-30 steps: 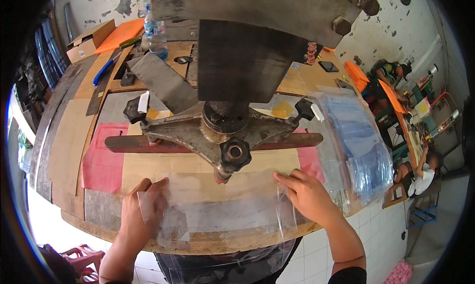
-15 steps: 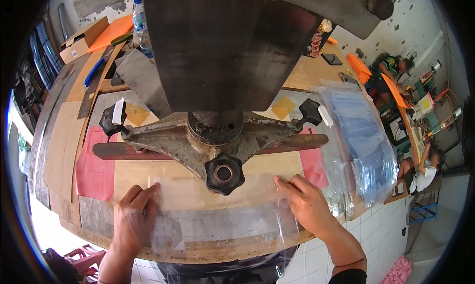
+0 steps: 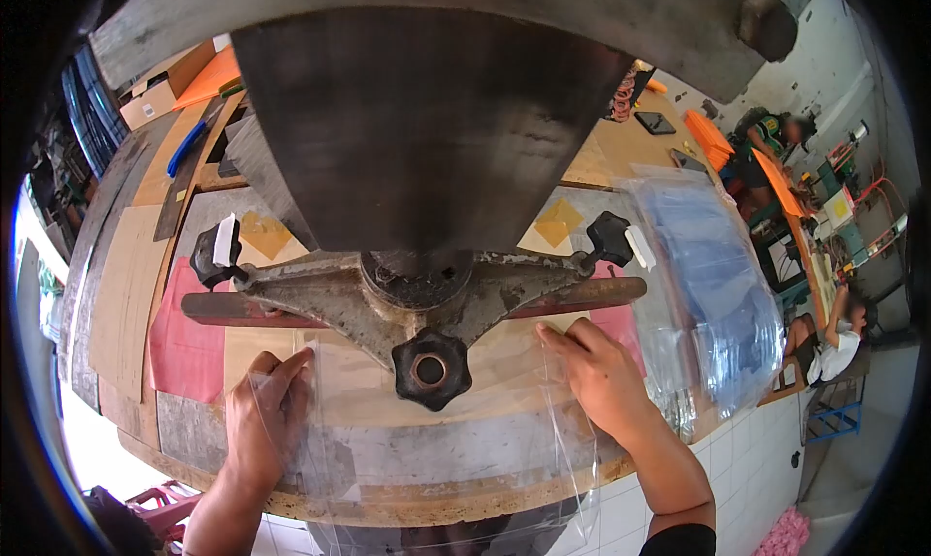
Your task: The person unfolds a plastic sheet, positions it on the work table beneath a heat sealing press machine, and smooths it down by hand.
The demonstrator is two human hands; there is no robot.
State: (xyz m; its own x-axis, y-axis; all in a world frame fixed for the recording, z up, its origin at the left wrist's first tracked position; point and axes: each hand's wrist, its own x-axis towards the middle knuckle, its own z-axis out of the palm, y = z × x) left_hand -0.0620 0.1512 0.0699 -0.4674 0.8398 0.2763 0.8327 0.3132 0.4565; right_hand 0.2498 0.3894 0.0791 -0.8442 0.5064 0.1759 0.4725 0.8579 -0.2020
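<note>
A clear plastic sheet (image 3: 427, 464) stretches between my two hands above the front of the worktable. On its left side, my left hand (image 3: 264, 411) pinches the edge between thumb and fingers. My right hand (image 3: 601, 377) pinches the opposite edge, close under the press arm. Ahead of them stands a metal press head (image 3: 417, 283) with a black star knob (image 3: 433, 370) at its front and a dark bar (image 3: 582, 297) running crosswise. Beneath lies a tan sheet (image 3: 388, 401), with pink pieces (image 3: 186, 348) at its sides.
A stack of clear plastic sheets (image 3: 718, 285) lies on the right of the table. A large dark metal plate (image 3: 427, 120) blocks the middle of the view. Blue-handled cutter (image 3: 186, 149), cardboard box (image 3: 155, 100) and phone (image 3: 656, 123) lie farther back. Two people sit at the right.
The view has shifted slightly, so the press appears lower and larger. My right hand is a little farther forward, while both hands keep their pinch on the plastic sheet.
</note>
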